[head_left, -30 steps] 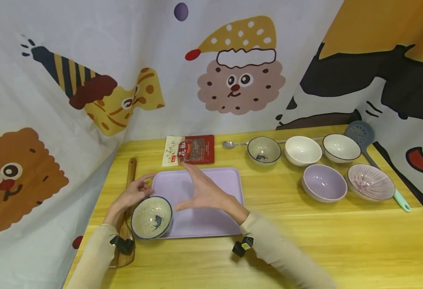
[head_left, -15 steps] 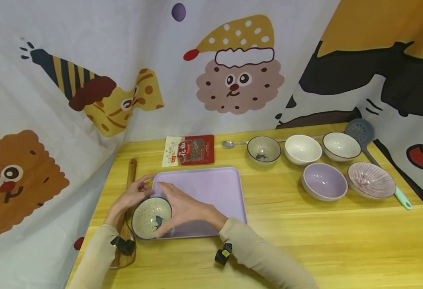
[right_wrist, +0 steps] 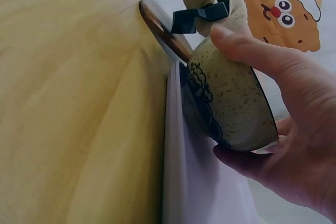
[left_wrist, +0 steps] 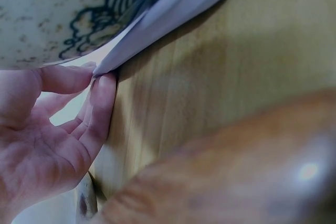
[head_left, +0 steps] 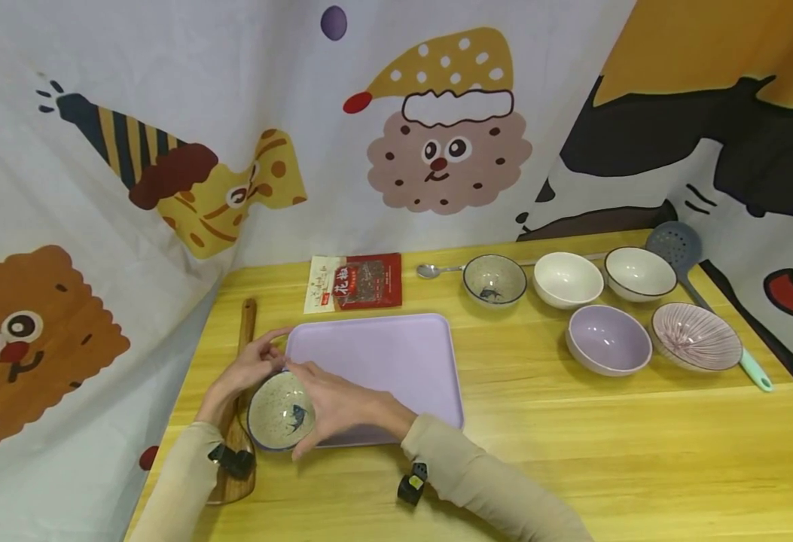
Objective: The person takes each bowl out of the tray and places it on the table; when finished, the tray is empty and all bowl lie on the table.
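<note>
Fingers of right hand (head_left: 331,403) around speckled bowl (head_left: 281,410); left hand (head_left: 247,369) slack, touching tray (head_left: 396,361) beside it.

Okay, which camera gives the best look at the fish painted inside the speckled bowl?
The head view: the speckled bowl faces up, showing its blue fish. The right wrist view shows only its outer wall, and the left wrist view a blurred patch of blue pattern.
</note>
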Demonstrator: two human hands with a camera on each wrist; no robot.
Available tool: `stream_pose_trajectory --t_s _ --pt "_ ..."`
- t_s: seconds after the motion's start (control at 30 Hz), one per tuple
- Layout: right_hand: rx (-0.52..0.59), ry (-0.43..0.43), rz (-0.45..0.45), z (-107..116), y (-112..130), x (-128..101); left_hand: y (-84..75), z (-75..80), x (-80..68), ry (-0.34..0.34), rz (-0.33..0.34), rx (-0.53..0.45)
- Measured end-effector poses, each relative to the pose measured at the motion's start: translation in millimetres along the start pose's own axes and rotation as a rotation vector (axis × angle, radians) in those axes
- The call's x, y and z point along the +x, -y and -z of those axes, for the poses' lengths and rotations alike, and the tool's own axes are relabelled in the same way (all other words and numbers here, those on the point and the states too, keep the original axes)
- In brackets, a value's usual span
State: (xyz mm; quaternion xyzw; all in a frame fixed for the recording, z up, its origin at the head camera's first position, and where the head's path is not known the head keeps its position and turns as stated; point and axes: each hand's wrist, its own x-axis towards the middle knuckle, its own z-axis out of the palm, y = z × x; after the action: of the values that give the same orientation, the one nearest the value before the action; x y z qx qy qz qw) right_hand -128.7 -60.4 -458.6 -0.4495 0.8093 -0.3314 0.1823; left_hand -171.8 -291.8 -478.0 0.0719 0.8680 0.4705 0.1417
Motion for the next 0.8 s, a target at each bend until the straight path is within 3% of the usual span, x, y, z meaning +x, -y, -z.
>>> stream_pose_trajectory --t_s 0.2,0.43,0.8 --pt "-0.007 -0.082 0.042 0 -1 -2 -0.3 -0.3 -0.3 -0.002 -0.002 0.001" --pt "0.060 -0.192 0.073 9 -1 -13 4.1 0.2 0.0 -0.018 -0.025 0.010" --pt "0.070 -0.307 0.001 35 -2 -45 0.5 -0.3 0.7 -0.009 0.008 0.016"
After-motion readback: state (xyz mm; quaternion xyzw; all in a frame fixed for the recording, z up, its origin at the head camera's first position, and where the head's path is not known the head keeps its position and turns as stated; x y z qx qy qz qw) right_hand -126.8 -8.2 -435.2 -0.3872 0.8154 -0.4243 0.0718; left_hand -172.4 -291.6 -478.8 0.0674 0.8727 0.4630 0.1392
